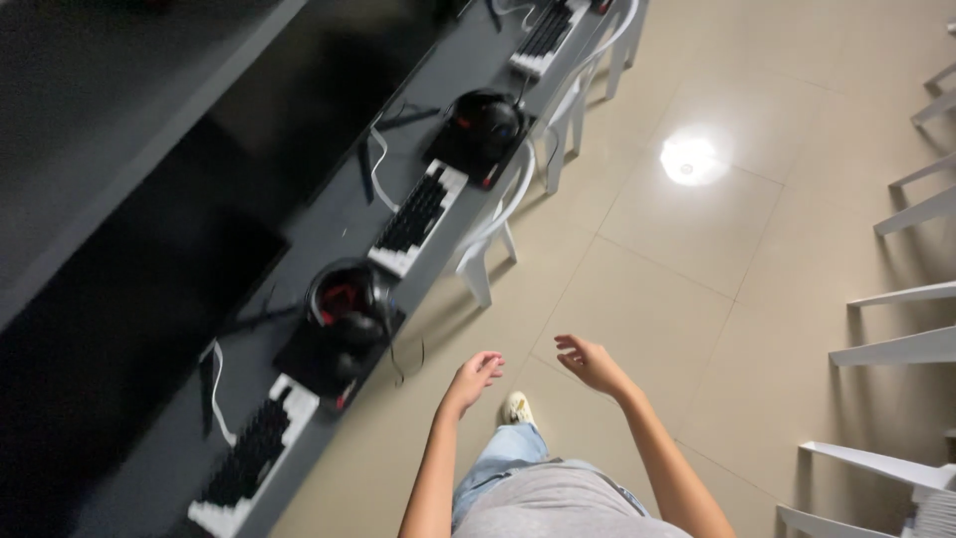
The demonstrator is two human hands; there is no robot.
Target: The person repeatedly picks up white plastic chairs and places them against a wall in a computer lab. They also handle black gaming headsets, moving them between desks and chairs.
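I see my left grip and right grip both loose, fingers half curled and holding nothing, hanging over the beige tiled floor, the left one nearest the black-and-red headset lying on the long dark grey bench beside a black-and-white keyboard.
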